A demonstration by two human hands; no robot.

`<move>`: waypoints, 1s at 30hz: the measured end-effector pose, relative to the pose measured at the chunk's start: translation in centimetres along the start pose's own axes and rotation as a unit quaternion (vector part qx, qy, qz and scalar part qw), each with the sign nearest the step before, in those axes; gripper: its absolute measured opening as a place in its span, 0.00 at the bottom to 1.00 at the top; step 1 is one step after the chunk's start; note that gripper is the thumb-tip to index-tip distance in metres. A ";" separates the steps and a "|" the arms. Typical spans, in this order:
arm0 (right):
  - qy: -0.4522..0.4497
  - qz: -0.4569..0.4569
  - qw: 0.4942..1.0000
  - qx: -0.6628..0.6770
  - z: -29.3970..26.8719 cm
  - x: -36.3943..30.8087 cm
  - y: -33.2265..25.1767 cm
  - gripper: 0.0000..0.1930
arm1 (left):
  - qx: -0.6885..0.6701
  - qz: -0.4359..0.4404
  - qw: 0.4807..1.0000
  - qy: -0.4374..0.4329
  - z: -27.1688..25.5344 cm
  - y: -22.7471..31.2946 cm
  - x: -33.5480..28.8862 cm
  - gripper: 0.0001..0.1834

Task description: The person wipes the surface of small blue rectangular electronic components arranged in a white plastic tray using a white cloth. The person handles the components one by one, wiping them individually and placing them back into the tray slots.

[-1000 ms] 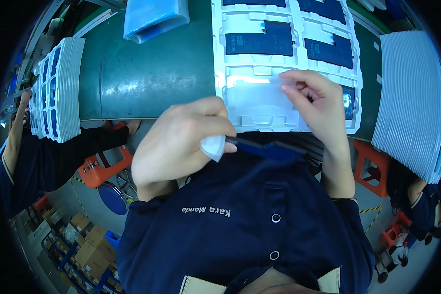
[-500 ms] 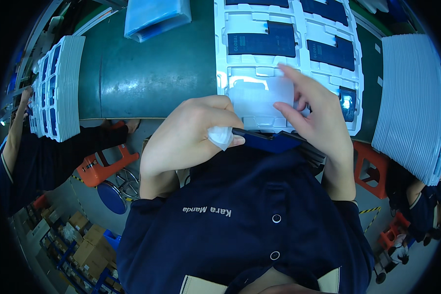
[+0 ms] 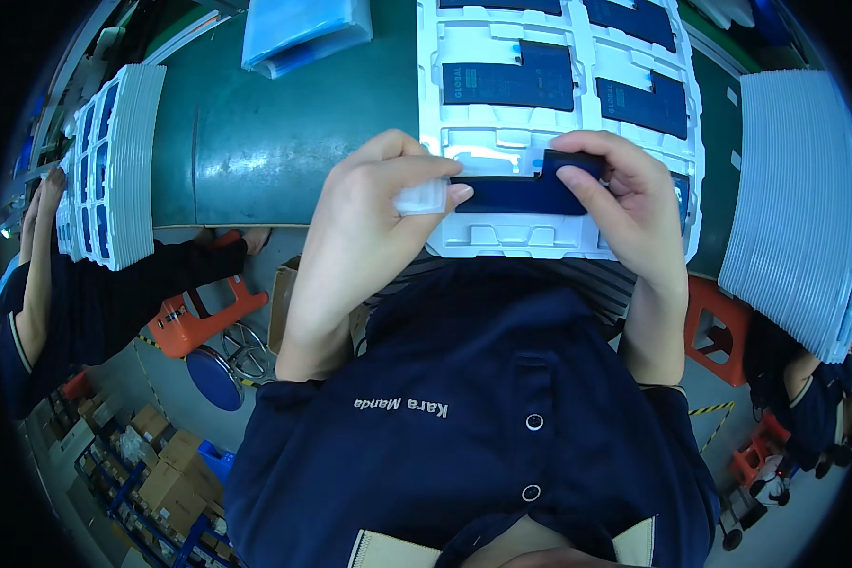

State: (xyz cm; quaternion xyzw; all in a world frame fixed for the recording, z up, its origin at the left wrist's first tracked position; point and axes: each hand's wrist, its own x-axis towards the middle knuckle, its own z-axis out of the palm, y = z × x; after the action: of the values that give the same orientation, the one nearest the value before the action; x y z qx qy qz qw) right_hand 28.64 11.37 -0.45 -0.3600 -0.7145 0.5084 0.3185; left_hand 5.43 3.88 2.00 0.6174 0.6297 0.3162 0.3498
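A black L-shaped phone battery is held level over the near left pocket of a white plastic tray. My left hand pinches its left end, with a white wrap around the thumb. At the other end my right hand grips the raised right part between thumb and fingers. Farther up the tray, similar batteries lie in their pockets, and one more sits in the right column. Another dark piece in the near right pocket is mostly hidden behind my right hand.
A stack of white trays stands at the right, another stack with batteries at the left. Clear blue plastic bags lie on the green table. A co-worker's arm is at far left. Orange stools stand below.
The battery has come up from near my chest and turned flat over the tray pocket. My left hand moved up with it, and my right hand has closed on its right end.
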 end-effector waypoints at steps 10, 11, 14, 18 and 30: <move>0.015 -0.161 0.948 -0.276 0.8 0.8 0.4 0.11 | -0.507 0.036 0.851 0.131 -0.4 -0.3 -0.4 0.18; 0.035 -0.160 0.950 -0.266 1.0 0.8 0.3 0.11 | -0.594 0.052 0.794 0.120 0.2 -0.1 -0.2 0.20; -0.009 -0.034 0.977 0.211 2.9 -0.2 -0.4 0.25 | -0.631 0.071 0.762 0.130 2.6 0.7 0.3 0.22; -0.036 0.190 0.765 0.614 5.7 -1.2 -2.9 0.33 | -0.624 0.145 0.752 0.155 4.5 1.5 1.2 0.26; 0.068 0.251 0.726 0.636 5.2 -0.4 -4.9 0.27 | -0.490 0.195 0.825 0.204 5.0 1.9 1.5 0.35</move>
State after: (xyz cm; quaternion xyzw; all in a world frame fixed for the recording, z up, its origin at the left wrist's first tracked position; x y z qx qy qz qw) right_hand 23.62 7.31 2.74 -0.2729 -0.0836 0.8793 0.3812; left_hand 10.63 5.31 0.71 0.3961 0.3153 0.7634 0.4011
